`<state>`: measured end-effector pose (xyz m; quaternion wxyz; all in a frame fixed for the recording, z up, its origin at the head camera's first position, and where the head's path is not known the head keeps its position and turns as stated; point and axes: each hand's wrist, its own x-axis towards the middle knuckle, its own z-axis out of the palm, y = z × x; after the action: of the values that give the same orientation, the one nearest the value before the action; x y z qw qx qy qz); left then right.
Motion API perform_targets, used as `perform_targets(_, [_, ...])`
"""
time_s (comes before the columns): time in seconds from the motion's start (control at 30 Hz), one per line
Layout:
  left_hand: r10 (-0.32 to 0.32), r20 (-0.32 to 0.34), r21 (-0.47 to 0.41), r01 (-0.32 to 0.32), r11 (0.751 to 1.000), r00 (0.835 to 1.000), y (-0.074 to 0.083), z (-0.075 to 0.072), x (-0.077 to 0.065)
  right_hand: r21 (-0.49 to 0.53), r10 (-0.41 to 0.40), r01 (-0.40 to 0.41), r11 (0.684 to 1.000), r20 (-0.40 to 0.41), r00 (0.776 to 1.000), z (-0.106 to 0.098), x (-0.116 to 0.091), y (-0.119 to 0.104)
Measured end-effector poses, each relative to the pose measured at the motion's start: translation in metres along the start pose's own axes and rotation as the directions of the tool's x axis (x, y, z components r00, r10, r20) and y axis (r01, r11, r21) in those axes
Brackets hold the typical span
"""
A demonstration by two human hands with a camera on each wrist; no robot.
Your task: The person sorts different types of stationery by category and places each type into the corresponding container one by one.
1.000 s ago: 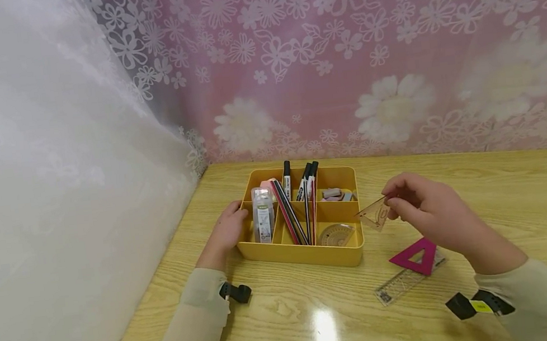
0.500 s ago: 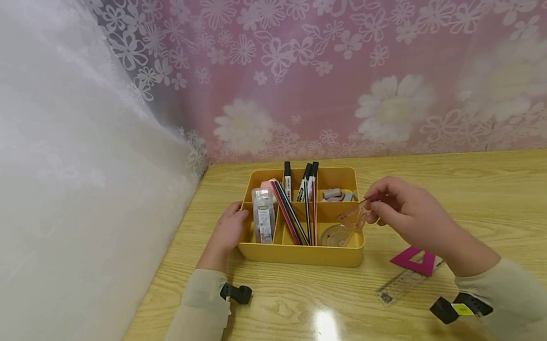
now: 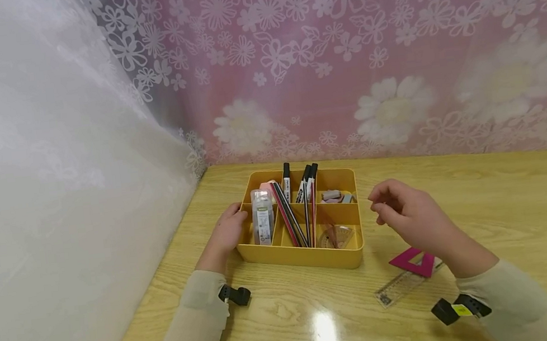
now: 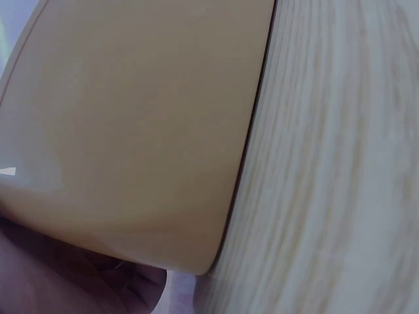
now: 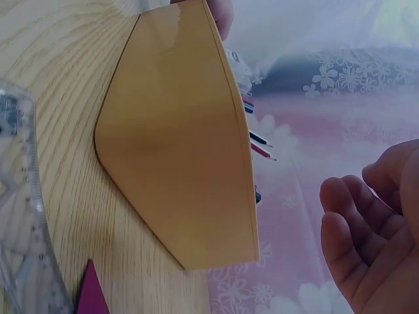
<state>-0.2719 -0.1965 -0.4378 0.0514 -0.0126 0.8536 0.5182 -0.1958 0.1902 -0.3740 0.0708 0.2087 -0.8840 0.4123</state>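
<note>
My left hand [image 3: 229,229] grips the left side of a yellow compartment box [image 3: 303,255], its thumb at the rim. To the right of the box, my right hand [image 3: 405,212] hovers above the table with loosely curled fingers and nothing in them. A clear protractor [image 3: 343,234] lies in the box's front right compartment, and a see-through set square [image 3: 330,231] leans there with it. On the table below the right hand, a magenta triangle [image 3: 414,262] lies across a clear ruler [image 3: 393,290].
Several pencils [image 3: 290,216] slant in the front middle of the box, beside a clear bottle-like container [image 3: 263,219]. Black-capped markers [image 3: 287,183] stand behind them. Erasers [image 3: 333,195] fill the back right compartment. A floral curtain [image 3: 388,67] hangs behind the table.
My right hand moved left to the box, let go of the see-through set square into the front right compartment, and now stands just off the rim. The left hand stayed put.
</note>
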Motion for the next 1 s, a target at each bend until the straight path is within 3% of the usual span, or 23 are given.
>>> perform_targets(0.23, [0.015,0.005,0.002,-0.015,1.0,1.0,0.002,0.002,-0.003,-0.126,0.02,-0.016,0.992,0.027,0.999,-0.01,-0.007,0.011])
perform_targets(0.47, [-0.005,0.015,-0.013,0.006,1.0,1.0,0.0,0.003,-0.004,-0.259,0.068,-0.022,0.966,0.169,0.983,-0.024,-0.017,0.031])
perform_targets(0.57, [-0.013,0.014,-0.015,0.014,1.0,1.0,0.0,0.003,-0.003,-0.317,0.095,-0.013,0.948,0.247,0.964,-0.029,-0.02,0.041])
perform_targets(0.8, [-0.007,0.005,-0.015,0.007,1.0,1.0,0.001,0.001,0.0,-0.388,0.16,0.019,0.922,0.425,0.891,-0.033,-0.028,0.058])
perform_targets(0.93, [-0.005,0.008,-0.018,0.005,1.0,1.0,0.001,-0.001,-0.002,-0.445,0.199,0.038,0.895,0.472,0.859,-0.031,-0.035,0.063])
perform_targets(1.0, [-0.009,0.006,-0.012,0.009,1.0,1.0,0.001,-0.001,-0.002,-0.476,0.208,0.051,0.878,0.475,0.855,-0.028,-0.038,0.064])
